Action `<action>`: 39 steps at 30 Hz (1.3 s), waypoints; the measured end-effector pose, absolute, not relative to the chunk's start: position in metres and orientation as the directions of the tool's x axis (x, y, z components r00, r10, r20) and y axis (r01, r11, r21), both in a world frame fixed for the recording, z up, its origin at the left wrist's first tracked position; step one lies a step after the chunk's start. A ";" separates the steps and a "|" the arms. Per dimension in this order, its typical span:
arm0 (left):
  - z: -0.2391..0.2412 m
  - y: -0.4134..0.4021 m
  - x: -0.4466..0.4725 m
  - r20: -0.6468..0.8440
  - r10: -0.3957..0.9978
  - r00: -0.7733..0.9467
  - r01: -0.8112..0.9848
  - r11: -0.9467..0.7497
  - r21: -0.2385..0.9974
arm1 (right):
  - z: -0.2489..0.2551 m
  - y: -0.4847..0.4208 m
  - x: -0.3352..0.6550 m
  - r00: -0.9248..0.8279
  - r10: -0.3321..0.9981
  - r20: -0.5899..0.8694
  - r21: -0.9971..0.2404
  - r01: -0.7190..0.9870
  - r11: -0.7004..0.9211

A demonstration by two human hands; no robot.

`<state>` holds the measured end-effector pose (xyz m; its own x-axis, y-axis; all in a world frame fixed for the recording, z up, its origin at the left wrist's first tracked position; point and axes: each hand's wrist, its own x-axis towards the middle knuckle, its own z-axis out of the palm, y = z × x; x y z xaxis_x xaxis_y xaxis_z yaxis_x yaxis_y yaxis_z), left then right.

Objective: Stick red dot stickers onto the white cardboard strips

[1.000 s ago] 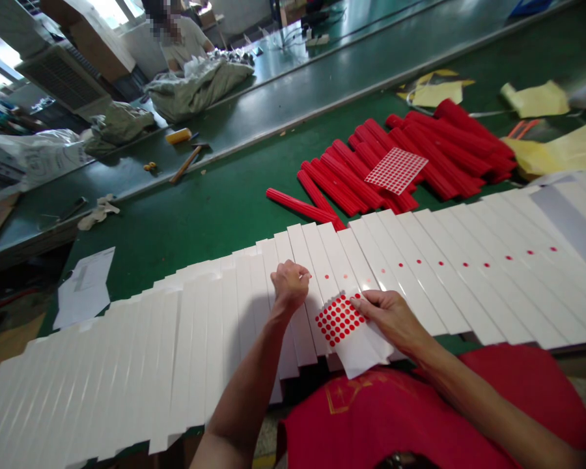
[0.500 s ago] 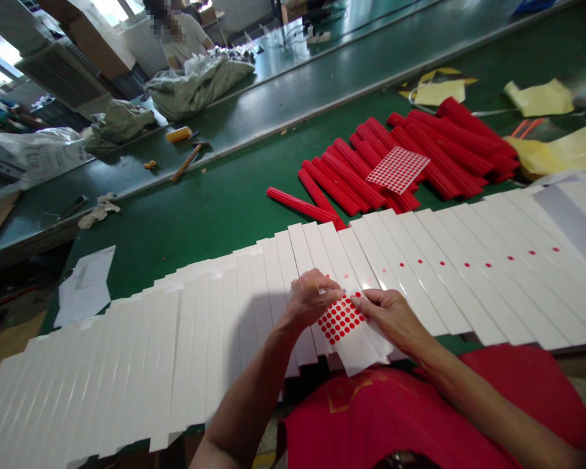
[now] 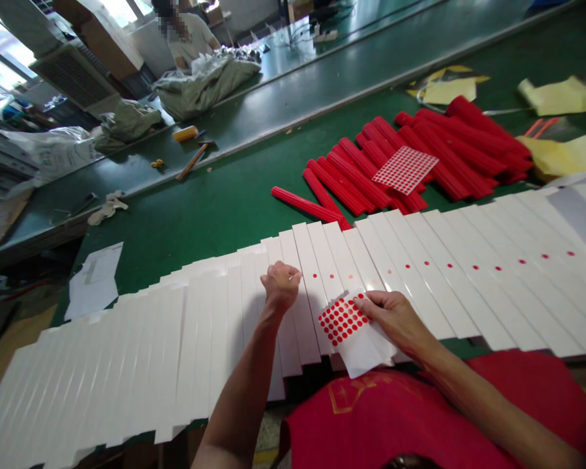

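Observation:
My right hand [image 3: 394,317] pinches a sheet of round red stickers [image 3: 342,320] by its upper right corner, with thumb on top. The sheet's lower part is bare white backing. My left hand [image 3: 280,285] is at the left end of the line of red dots, close over the white boxes [image 3: 209,339]. Its thumb and fingertips are pressed together; whatever may be between them is too small to make out. Long, narrow boxes overlap in a row across the table. Those to the right of my left hand each carry a red dot [image 3: 314,275]; those to the left look plain.
Beyond the boxes lies a pile of red tubes [image 3: 351,179] with another sticker sheet [image 3: 405,170] on top. A hammer [image 3: 193,160] rests on the far bench, and a white paper [image 3: 95,280] lies at left. One person [image 3: 190,39] is across the benches.
My left hand has moved left from the sticker sheet to the boxes, uncovering two red dots. My right hand still holds the sheet in nearly the same place.

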<state>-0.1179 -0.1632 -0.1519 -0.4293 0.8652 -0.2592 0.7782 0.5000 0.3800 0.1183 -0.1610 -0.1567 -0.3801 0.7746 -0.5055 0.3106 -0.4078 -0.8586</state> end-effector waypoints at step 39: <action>-0.144 -0.203 -0.072 -0.150 0.984 -0.093 0.518 0.177 0.837 | -0.152 -0.165 0.107 -0.403 0.751 -0.523 -0.848 0.332 -0.413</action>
